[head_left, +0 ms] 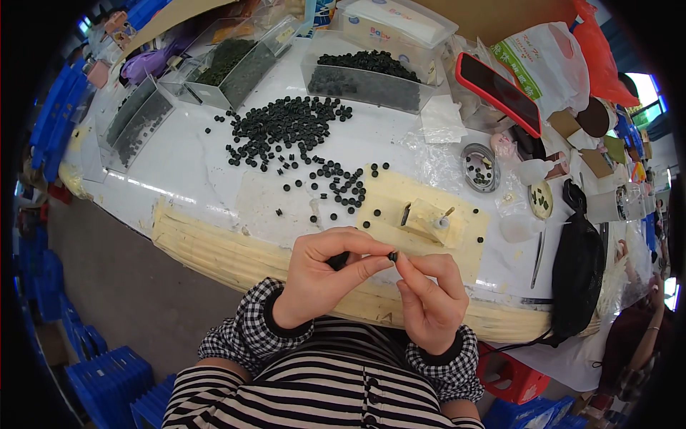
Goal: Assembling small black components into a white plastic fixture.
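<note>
My left hand (318, 275) pinches a small black grooved rubber grommet (393, 256) between thumb and forefinger, near the table's front edge. From the other side my right hand (434, 293) meets it, its fingertips closed on the same piece. Something dark shows behind the left thumb, too hidden to make out. Just beyond my hands, a small cream-coloured block with upright pins (429, 220) stands on a yellow taped patch (382, 193). A large heap of similar grommets (282, 129) spreads over the white table, with several loose ones near the patch.
Clear bins of black parts (368, 75) and dark green parts (227, 61) stand at the back. A red-cased phone (498, 93) leans at back right. Further right are a round tin (480, 168), tweezers (539, 261) and a black pouch (577, 275). Padded tape (214, 243) covers the front edge.
</note>
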Motion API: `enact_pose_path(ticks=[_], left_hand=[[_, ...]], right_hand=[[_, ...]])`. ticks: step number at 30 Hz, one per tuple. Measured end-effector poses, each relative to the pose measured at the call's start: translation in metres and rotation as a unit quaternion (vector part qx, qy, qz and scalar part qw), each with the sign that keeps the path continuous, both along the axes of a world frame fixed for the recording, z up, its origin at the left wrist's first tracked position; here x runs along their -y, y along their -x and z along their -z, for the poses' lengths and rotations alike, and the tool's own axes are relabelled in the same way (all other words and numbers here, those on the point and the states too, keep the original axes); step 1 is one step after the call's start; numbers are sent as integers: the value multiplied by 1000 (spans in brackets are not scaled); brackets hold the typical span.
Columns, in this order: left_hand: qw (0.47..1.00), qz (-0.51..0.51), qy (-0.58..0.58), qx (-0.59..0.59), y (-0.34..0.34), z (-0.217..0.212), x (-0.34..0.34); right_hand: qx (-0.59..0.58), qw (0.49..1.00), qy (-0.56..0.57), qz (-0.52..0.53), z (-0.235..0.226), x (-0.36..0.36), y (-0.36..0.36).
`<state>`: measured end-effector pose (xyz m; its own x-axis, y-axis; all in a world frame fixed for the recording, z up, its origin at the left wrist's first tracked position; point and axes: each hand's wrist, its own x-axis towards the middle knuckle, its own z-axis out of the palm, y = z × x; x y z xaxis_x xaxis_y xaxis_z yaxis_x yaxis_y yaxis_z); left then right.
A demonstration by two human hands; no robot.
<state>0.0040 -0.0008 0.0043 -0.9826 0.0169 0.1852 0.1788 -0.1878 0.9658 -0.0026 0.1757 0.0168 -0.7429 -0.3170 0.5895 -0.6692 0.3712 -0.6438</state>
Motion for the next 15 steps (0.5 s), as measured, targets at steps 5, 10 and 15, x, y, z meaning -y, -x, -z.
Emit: enact_pose_path(ticks=[5,10,15], left_hand=[[1000,-4,1,-3,0,0,0],[1000,-4,5,-11,0,-1,0],[1000,13,28,4,-1,-4,3]], right_hand=[[-2,1000,2,-5,-1,0,0],[4,1000,3,-12,-1,1,0],[12,1000,8,-19,-1,0,0]])
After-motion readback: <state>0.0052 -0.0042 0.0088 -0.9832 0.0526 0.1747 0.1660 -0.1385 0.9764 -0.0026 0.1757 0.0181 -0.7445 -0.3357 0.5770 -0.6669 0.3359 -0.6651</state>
